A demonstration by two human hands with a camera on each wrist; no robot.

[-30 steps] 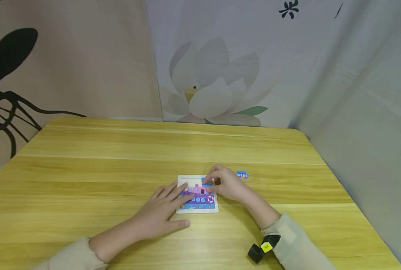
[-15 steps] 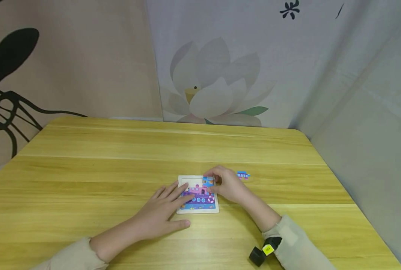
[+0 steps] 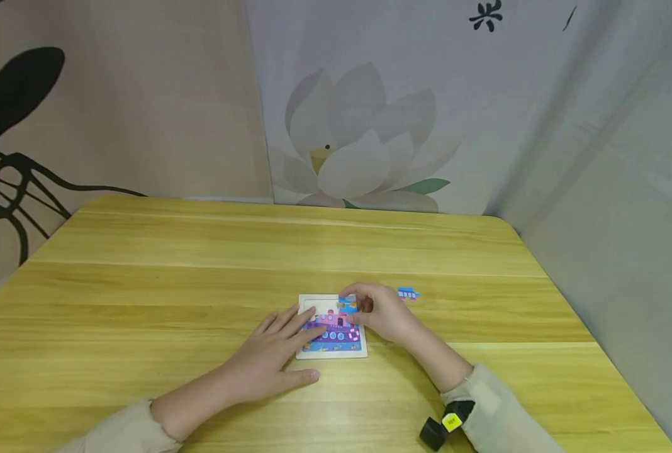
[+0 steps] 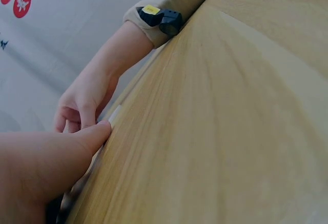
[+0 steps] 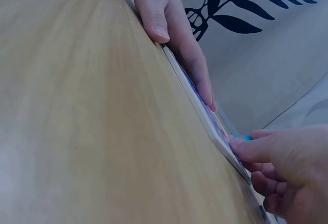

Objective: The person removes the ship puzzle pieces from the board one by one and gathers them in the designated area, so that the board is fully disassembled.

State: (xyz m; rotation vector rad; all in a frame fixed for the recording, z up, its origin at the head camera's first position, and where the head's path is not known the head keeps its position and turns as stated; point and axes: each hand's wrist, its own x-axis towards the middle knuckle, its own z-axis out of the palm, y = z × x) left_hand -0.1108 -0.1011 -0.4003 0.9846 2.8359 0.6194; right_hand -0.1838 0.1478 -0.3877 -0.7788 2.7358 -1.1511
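Several straight fingers of the left hand [image 3: 265, 358] rest on the puzzle board [image 3: 331, 355]; at its far right corner, the right hand [image 3: 382, 312] pinches a blue piece [image 3: 347, 304], I judge light, stiff, best held by edges. Another piece [image 3: 408, 294] lies right of the board.

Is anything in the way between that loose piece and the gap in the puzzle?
Yes: in the head view, the right hand lies between the loose piece and the upper-left gap in the puzzle.
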